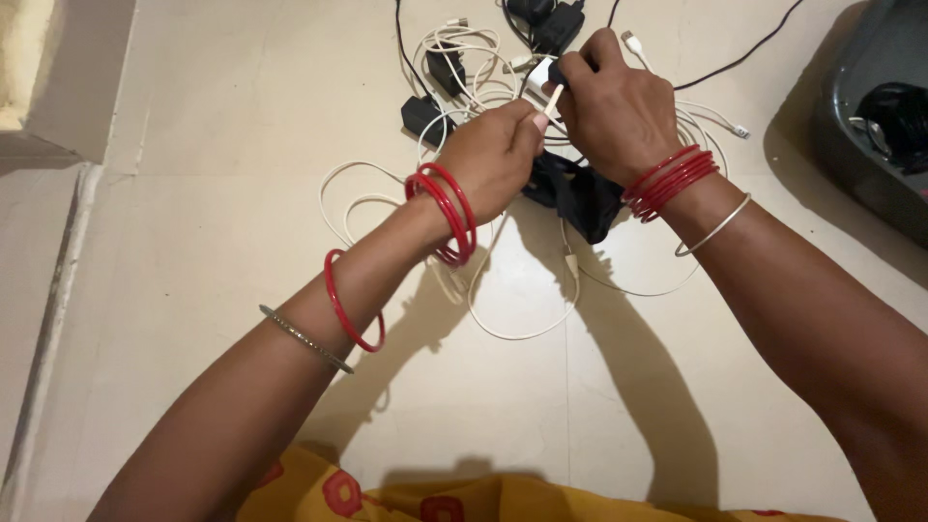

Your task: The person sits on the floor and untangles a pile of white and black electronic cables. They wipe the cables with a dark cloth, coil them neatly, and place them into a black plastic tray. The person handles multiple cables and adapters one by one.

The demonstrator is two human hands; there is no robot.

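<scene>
My left hand (495, 155) pinches the plug end of a white cable (553, 100), held up over a pile of chargers. My right hand (614, 106) grips a small white charger block (539, 72), right against that plug. The white cable (503, 324) trails down in loops on the tiled floor. A black pouch or cloth (580, 198) lies just under my hands. Red bangles ring both wrists.
Black adapters (425, 114) and more white and black cables (464, 43) lie tangled on the cream tiled floor (222, 174) beyond my hands. A dark plastic tub (870, 126) stands at the right edge. A low step or wall corner (68, 77) is at the upper left.
</scene>
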